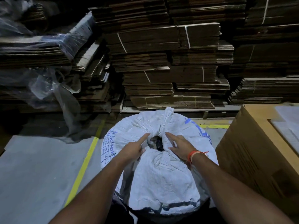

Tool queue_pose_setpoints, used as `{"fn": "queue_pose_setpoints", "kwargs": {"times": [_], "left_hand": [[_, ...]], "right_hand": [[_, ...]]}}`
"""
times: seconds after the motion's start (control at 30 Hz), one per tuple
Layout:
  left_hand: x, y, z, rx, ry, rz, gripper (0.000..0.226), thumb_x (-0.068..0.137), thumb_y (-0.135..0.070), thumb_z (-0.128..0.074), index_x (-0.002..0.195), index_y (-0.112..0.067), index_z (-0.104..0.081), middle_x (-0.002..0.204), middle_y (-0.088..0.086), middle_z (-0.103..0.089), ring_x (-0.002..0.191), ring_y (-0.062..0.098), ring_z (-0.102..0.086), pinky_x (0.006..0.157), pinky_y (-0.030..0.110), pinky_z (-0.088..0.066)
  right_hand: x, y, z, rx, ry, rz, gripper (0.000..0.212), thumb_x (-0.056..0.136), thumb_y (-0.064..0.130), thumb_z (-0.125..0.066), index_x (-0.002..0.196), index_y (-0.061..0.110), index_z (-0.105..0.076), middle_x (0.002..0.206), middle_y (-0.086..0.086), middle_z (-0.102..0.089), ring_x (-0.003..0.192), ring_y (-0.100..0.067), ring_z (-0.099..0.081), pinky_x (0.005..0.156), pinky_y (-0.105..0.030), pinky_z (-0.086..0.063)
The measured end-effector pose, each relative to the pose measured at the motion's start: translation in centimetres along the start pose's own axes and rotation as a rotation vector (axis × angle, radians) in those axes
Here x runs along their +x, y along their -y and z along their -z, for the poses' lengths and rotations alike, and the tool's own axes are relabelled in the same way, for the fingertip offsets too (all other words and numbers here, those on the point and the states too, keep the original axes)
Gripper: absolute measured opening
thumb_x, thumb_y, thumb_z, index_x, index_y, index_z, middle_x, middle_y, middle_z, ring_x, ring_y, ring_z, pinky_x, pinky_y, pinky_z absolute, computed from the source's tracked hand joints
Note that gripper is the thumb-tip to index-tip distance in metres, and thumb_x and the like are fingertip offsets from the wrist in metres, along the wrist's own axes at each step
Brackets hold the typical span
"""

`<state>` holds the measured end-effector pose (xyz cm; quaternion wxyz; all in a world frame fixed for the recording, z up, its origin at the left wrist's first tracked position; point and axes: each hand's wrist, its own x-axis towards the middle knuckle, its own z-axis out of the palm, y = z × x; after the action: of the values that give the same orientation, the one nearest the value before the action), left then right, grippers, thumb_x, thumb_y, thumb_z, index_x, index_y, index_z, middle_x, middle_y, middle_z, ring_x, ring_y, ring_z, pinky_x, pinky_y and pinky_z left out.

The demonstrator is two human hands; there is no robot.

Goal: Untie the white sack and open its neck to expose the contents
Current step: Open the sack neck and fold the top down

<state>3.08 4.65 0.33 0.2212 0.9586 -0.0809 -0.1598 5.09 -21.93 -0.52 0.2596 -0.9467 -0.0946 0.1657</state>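
Note:
A full white woven sack [161, 172] with blue print stands upright on the floor in front of me. Its neck [156, 143] is gathered but parted a little, showing a small dark gap with dark contents inside. A twisted tail of sack fabric [167, 117] sticks up behind the gap. My left hand [137, 147] lies on the left side of the gap, index finger straight along the fabric. My right hand [179, 147] rests on the right side with fingers spread and straight. An orange thread band circles my right wrist.
Tall stacks of flattened cardboard [169, 62] fill the background. Clear plastic sheeting [53, 88] hangs at left. A large brown carton [258, 152] stands close to the sack's right. A yellow floor line [84, 168] runs over the grey concrete at left.

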Motion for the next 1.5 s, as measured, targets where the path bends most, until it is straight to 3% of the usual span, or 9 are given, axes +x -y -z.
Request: {"fn": "queue_pose_setpoints", "kwargs": {"times": [0.13, 0.3, 0.57, 0.73, 1.03, 1.17, 1.23, 1.33, 1.5], "left_hand": [[1.2, -0.2, -0.1, 0.069, -0.027, -0.027, 0.053, 0.091, -0.041, -0.05, 0.143, -0.045, -0.055, 0.123, 0.007, -0.074, 0.11, 0.03, -0.068, 0.088, 0.033, -0.052], [1.7, -0.2, -0.7, 0.028, -0.195, 0.046, 0.035, 0.089, -0.026, -0.058, 0.115, -0.042, -0.076, 0.112, 0.001, -0.078, 0.103, 0.026, -0.071, 0.085, 0.03, -0.054], [-0.7, 1.9, -0.5, 0.147, -0.447, 0.206, 0.043, 0.087, -0.005, -0.049, 0.108, -0.028, -0.078, 0.1, 0.004, -0.068, 0.092, 0.03, -0.068, 0.071, 0.033, -0.049], [-2.7, 2.9, -0.8, 0.164, -0.516, 0.267, 0.042, 0.085, 0.0, -0.049, 0.104, -0.025, -0.077, 0.092, 0.0, -0.06, 0.08, 0.024, -0.059, 0.067, 0.03, -0.04], [-3.6, 5.3, -0.7, 0.12, -0.543, 0.373, 0.031, 0.096, -0.017, -0.054, 0.111, -0.03, -0.079, 0.095, 0.004, -0.07, 0.083, 0.027, -0.069, 0.066, 0.032, -0.05], [-3.1, 3.2, 0.1, 0.104, -0.541, 0.31, 0.022, 0.092, -0.022, -0.061, 0.104, -0.026, -0.079, 0.113, 0.004, -0.062, 0.102, 0.028, -0.063, 0.073, 0.034, -0.048], [-3.0, 2.0, 0.9, 0.057, -0.629, 0.261, 0.021, 0.089, -0.02, -0.065, 0.101, -0.028, -0.08, 0.127, 0.002, -0.057, 0.118, 0.03, -0.053, 0.086, 0.042, -0.051], [-1.7, 0.5, 2.2, -0.056, -0.725, 0.05, 0.027, 0.088, -0.01, -0.063, 0.1, -0.027, -0.08, 0.124, 0.0, -0.058, 0.117, 0.028, -0.051, 0.087, 0.044, -0.052], [2.9, -1.6, 4.7, -0.252, -0.46, -0.179, 0.031, 0.099, -0.014, -0.062, 0.119, -0.035, -0.073, 0.127, -0.004, -0.058, 0.108, 0.01, -0.061, 0.088, 0.022, -0.048]], "right_hand": [[1.8, 0.4, -0.3, -0.05, 0.055, 0.026, 0.061, 0.099, 0.021, -0.063, 0.155, 0.034, -0.042, 0.141, -0.013, -0.06, 0.13, -0.031, -0.058, 0.11, -0.033, -0.045], [2.4, 0.0, 0.0, -0.138, -0.071, 0.055, 0.033, 0.096, 0.015, -0.063, 0.125, 0.024, -0.075, 0.128, -0.002, -0.073, 0.122, -0.025, -0.065, 0.105, -0.033, -0.051], [0.2, -4.5, 2.5, -0.381, -0.302, -0.025, 0.02, 0.09, 0.017, -0.055, 0.098, 0.016, -0.074, 0.09, -0.006, -0.054, 0.094, -0.034, -0.065, 0.068, -0.029, -0.037], [-2.1, -6.5, 3.3, -0.404, -0.325, -0.105, 0.03, 0.092, 0.015, -0.058, 0.116, 0.024, -0.075, 0.106, -0.012, -0.062, 0.101, -0.034, -0.067, 0.086, -0.035, -0.053], [-4.8, -9.6, 3.1, -0.274, -0.376, -0.261, 0.028, 0.092, 0.015, -0.064, 0.11, 0.029, -0.081, 0.103, -0.009, -0.074, 0.093, -0.029, -0.069, 0.087, -0.033, -0.056], [-4.8, -7.1, 2.6, -0.101, -0.446, -0.267, 0.022, 0.091, 0.018, -0.067, 0.106, 0.024, -0.081, 0.105, -0.01, -0.071, 0.099, -0.029, -0.065, 0.084, -0.03, -0.049], [-5.3, -4.9, 2.1, 0.023, -0.604, -0.278, 0.023, 0.09, 0.015, -0.068, 0.108, 0.019, -0.08, 0.109, -0.013, -0.067, 0.104, -0.032, -0.063, 0.09, -0.033, -0.05], [-6.9, -0.5, 0.4, 0.213, -0.833, -0.227, 0.016, 0.091, 0.015, -0.069, 0.104, 0.018, -0.078, 0.106, -0.011, -0.062, 0.101, -0.029, -0.061, 0.082, -0.026, -0.046], [-7.9, 5.7, -3.4, 0.497, -0.845, -0.214, 0.024, 0.091, 0.037, -0.071, 0.111, 0.024, -0.077, 0.112, -0.004, -0.05, 0.104, -0.024, -0.061, 0.094, -0.036, -0.057]]}}
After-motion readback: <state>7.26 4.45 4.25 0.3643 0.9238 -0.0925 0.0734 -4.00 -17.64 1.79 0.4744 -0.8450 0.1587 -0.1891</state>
